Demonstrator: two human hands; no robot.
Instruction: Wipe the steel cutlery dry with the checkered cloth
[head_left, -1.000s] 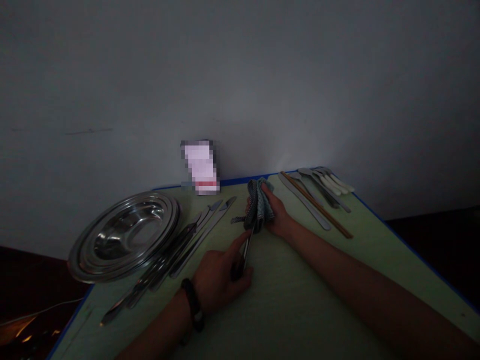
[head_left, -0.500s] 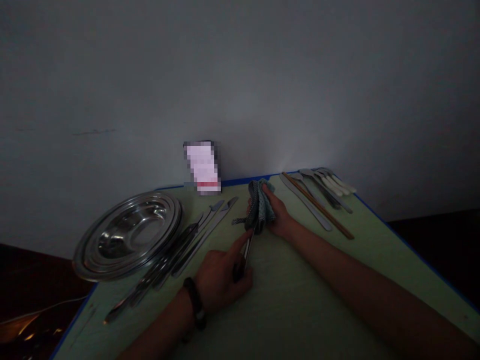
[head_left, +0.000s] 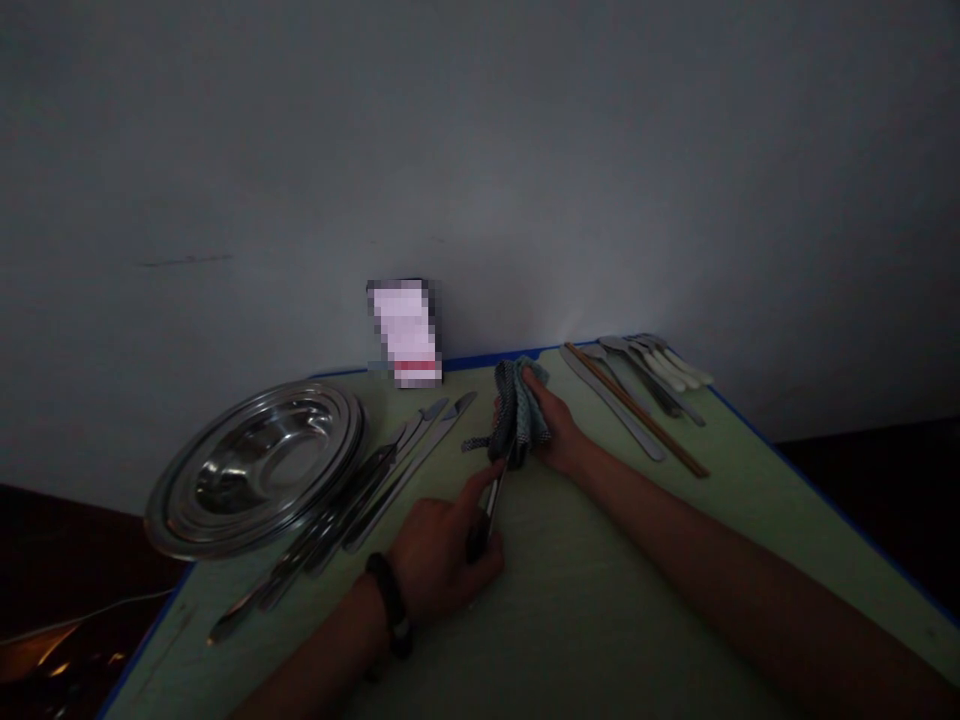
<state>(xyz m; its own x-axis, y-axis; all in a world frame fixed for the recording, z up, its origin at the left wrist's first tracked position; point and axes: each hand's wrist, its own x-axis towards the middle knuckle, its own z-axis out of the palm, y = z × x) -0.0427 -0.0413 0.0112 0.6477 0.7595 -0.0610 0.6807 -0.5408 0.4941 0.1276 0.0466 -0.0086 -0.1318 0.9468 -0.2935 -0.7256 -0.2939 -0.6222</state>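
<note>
My right hand (head_left: 559, 425) is closed on a folded grey-blue cloth (head_left: 517, 400), which wraps the far end of a piece of metal cutlery (head_left: 494, 495). The cutlery's near end is in my left hand (head_left: 439, 555), with the index finger stretched along the handle towards the cloth. Its far end is hidden in the cloth, so I cannot tell which kind it is. Left of my hands lie table knives (head_left: 435, 440) and other metal cutlery (head_left: 322, 540) in a slanting row.
Stacked steel plates (head_left: 169, 520) stand at the table's left edge. A phone (head_left: 409, 335) with a blurred screen leans on the wall. Chopsticks (head_left: 637, 410), a knife (head_left: 611, 405), spoons and white-handled cutlery (head_left: 675, 370) lie at the right. The green table (head_left: 600, 620) has blue edging.
Both hands, the cloth and the cutlery stay in almost the same place. Only a very slight shift of the view shows.
</note>
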